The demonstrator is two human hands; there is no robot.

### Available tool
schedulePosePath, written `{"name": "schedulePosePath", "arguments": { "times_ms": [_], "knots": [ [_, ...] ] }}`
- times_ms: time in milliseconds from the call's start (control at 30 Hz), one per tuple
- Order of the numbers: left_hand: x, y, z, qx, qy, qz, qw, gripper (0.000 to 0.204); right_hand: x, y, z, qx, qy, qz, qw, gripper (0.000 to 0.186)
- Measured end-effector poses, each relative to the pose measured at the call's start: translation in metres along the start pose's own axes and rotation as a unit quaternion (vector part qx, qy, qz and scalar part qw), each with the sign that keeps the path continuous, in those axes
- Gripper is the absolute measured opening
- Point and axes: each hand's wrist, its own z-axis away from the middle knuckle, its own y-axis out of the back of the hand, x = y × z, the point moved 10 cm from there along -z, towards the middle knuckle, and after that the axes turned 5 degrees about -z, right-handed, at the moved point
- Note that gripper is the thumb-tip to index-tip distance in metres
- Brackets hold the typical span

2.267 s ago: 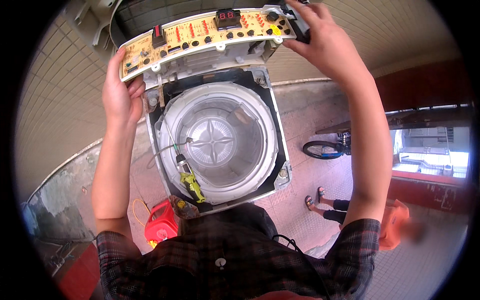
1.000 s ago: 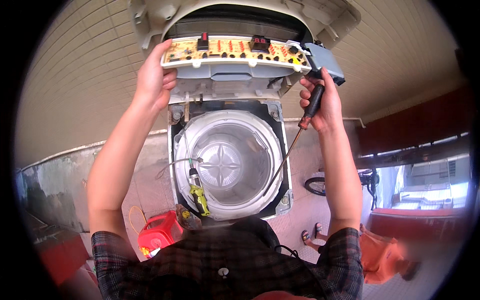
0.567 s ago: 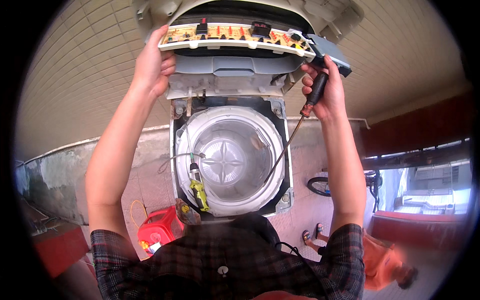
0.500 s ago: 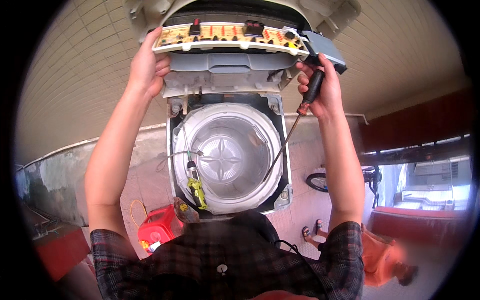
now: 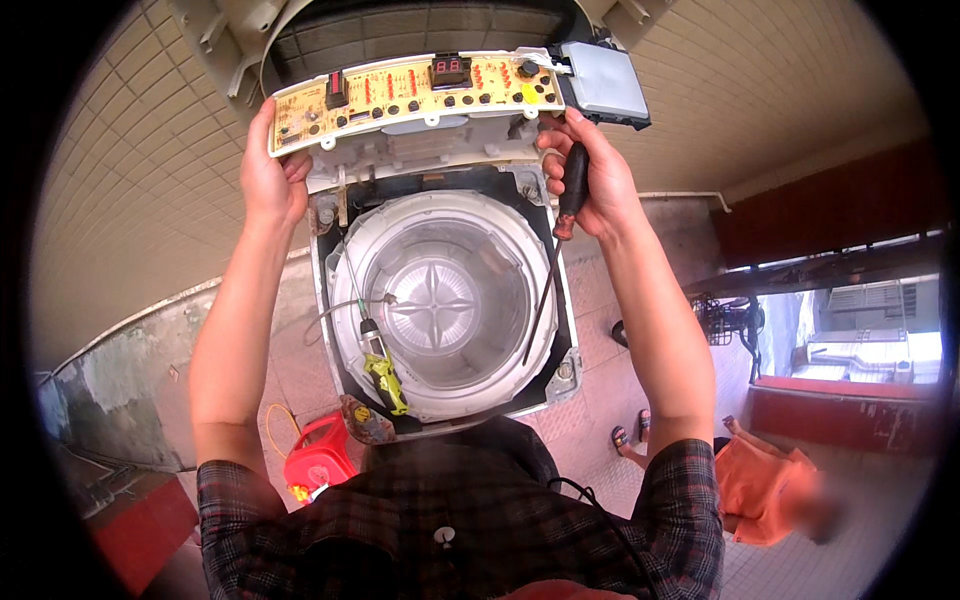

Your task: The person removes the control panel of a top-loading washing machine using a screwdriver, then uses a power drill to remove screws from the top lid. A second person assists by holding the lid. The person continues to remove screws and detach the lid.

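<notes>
My left hand [image 5: 272, 178] grips the left end of a long yellow circuit board [image 5: 405, 97] set in a white frame. Its face carries two dark displays and rows of small parts. At the other end, the fingers of my right hand [image 5: 600, 180] touch the frame beside an attached grey box [image 5: 605, 80]. That same hand is closed round a long screwdriver [image 5: 574, 185] with a black handle, its shaft pointing down over the tub's right side. Below the board is an opened top-loading washing machine, its white tub rim [image 5: 440, 208] exposed.
A yellow-green tool [image 5: 383, 378] with a thin shaft rests on the tub's left rim, near a loose wire. The lifted top cover [image 5: 265, 60] stands behind the board. On the floor are a red container [image 5: 318, 460] and, at right, a bicycle [image 5: 735, 320] and a person in orange [image 5: 765, 490].
Both hands have shifted left in the picture with the circuit board, whose face now shows more fully. The screwdriver hangs more upright. The tool on the rim stays put.
</notes>
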Motion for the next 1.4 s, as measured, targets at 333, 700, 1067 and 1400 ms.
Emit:
{"name": "schedulePosePath", "arguments": {
  "times_ms": [333,700,1067,1400],
  "knots": [
    [-0.005,0.003,0.007,0.021,-0.01,-0.01,1.0,0.029,0.006,0.012,-0.016,0.117,0.006,0.021,0.993,0.044],
    [0.024,-0.022,0.025,0.015,-0.001,-0.011,1.0,0.027,-0.015,0.001,-0.006,0.16,0.031,0.02,0.986,0.043],
    [0.03,-0.027,0.037,0.018,-0.025,-0.017,0.999,0.028,-0.018,-0.011,-0.004,0.196,0.022,-0.043,0.979,0.048],
    [0.016,-0.024,0.05,0.058,-0.048,-0.02,0.997,0.033,-0.002,0.0,-0.021,0.176,0.051,-0.072,0.98,0.045]
  ]
}}
